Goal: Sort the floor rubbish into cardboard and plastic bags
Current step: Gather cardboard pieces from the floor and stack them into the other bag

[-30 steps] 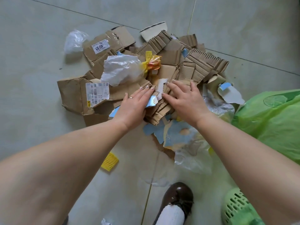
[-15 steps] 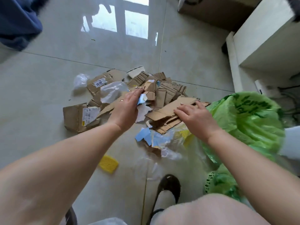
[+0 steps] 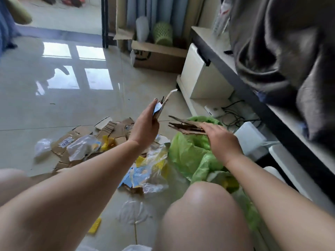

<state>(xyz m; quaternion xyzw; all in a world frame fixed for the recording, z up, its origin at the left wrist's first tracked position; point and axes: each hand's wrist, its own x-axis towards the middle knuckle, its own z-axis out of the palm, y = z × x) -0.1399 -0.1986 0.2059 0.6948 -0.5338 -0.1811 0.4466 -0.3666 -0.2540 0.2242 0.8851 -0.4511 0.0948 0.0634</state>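
My left hand [image 3: 146,129] is raised above the floor and grips a few cardboard scraps [image 3: 162,105] with a blue and white piece among them. My right hand [image 3: 220,137] holds a flat stack of brown cardboard pieces [image 3: 186,126] over the open green plastic bag [image 3: 188,154]. On the floor to the left lies the pile of torn cardboard [image 3: 116,129], with clear plastic wrap [image 3: 82,146] and yellow wrappers [image 3: 107,142] mixed in. Crumpled blue and white paper [image 3: 141,175] lies near my knee.
A dark shelf [image 3: 253,91] with grey cloth runs along the right. A white cabinet [image 3: 201,77], cables and a white box [image 3: 248,136] sit beyond the green bag. A cardboard box [image 3: 157,55] stands at the back. A yellow scrap [image 3: 95,225] lies on the tiles.
Both hands lifted off the pile with cardboard in them. The right hand carried its stack to above the green bag. The view tilted up toward the room.
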